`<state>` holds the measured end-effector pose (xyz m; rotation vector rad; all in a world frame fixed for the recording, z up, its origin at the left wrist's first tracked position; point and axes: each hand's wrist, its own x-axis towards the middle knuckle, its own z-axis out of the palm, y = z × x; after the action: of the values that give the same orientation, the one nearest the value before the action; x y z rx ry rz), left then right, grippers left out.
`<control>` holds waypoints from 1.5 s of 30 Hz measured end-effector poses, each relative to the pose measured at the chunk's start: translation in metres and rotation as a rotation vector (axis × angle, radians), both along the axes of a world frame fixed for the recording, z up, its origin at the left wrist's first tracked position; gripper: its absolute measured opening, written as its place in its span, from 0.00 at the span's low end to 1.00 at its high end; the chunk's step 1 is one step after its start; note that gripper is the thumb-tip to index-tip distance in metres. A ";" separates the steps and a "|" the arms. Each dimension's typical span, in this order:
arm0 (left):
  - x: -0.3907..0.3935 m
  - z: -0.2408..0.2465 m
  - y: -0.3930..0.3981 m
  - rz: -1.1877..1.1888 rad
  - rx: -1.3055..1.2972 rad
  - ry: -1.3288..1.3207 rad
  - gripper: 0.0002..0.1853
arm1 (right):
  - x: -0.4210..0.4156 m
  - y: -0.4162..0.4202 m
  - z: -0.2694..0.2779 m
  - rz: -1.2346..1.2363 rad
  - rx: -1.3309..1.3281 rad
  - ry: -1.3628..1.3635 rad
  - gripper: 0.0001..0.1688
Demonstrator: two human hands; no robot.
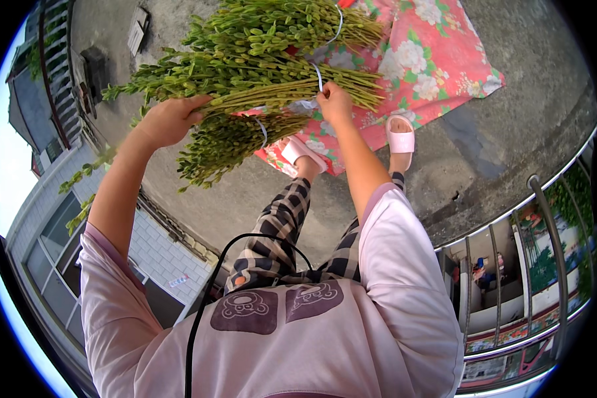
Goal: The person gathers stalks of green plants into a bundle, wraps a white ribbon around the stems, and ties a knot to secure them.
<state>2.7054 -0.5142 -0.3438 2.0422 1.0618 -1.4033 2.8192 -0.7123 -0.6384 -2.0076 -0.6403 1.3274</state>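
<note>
A middle bundle of what look like sesame stalks (239, 74), with green pods, lies across the view, bare stems to the right. My left hand (171, 119) is closed around several stalks on its near side; pod-covered tips (82, 174) show beyond my left forearm. A white tie strip (319, 74) crosses the bundle's stems. With thumb and fingers, my right hand (336, 103) pinches the strip at the near side of the stems. Farther away lies a larger tied bundle (273, 30). A smaller tied bundle (224, 149) lies nearer, below my hands.
A red floral cloth (443, 69) is spread on the concrete floor (522, 74) beneath the stem ends. My feet in pink slippers (402, 137) stand at its near edge. Metal railing (497, 283) runs along the right, and a balustrade (62, 74) stands at far left.
</note>
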 end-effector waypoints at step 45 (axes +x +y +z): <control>0.019 0.011 -0.035 -0.552 0.123 0.006 0.19 | -0.038 0.012 0.006 -0.836 -0.108 0.610 0.07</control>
<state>2.7242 -0.5496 -0.3326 2.5496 0.6152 -1.6256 2.7811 -0.7001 -0.6323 -1.5147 0.5127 1.3131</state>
